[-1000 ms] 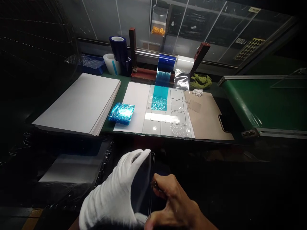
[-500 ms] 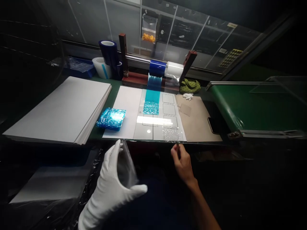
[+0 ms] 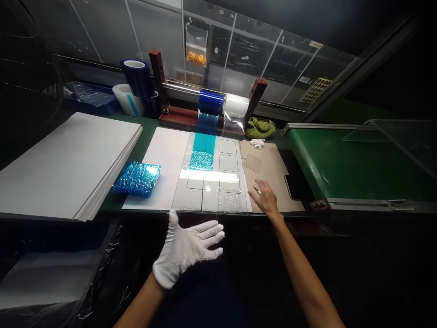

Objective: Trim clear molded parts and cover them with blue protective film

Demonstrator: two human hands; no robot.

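A slim dark tool (image 3: 257, 190) lies over the near left part of the tan board (image 3: 275, 166), its visible tip pointing toward the board's far left corner. Its long axis slants from there back toward the bare right hand (image 3: 268, 199), which hides the rest.

Half a second ago the right hand was off the board's near left corner with the tool more upright; now it is over the board itself. The gloved left hand (image 3: 187, 249), off the board's near left side, has turned so that its thumb points up and its fingers fan to the right.

The tool's tip shows between the right thumb and index finger, which stand a little apart; I cannot tell whether they pinch it. The left hand is spread wide, and faint edges of a clear plate (image 3: 196, 218) show between thumb and fingers; how firmly it is held is unclear.

A small clear square (image 3: 252, 163) lies on the board beyond the right hand, and a phone (image 3: 292, 187) at the board's right edge.
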